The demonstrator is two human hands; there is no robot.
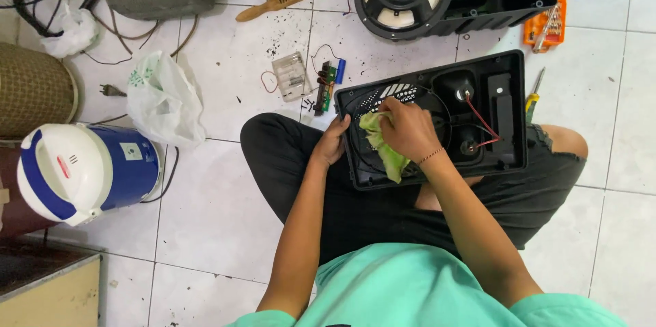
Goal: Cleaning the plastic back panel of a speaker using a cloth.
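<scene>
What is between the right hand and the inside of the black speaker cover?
Only the green cloth: the right hand presses it onto the black speaker cover. The left hand grips the cover's edge directly.

I wore a mint-green short-sleeved shirt (410, 286), plain and loose, its sleeves ending high on my upper arms so that both forearms were bare. A small dark mark sat at the very bottom edge of the shirt front, too cut off to make out. Below it I had on black knee-length shorts (355, 211) of a soft, faintly ribbed cloth; the hem on one leg looked frayed, and a bare knee showed past it. On the wrist of my right hand (408, 129) was a thin beaded bracelet (432, 156), pale and reddish. My left hand (330, 144) carried no ring, watch or band. My nails were short and unpainted.
</scene>
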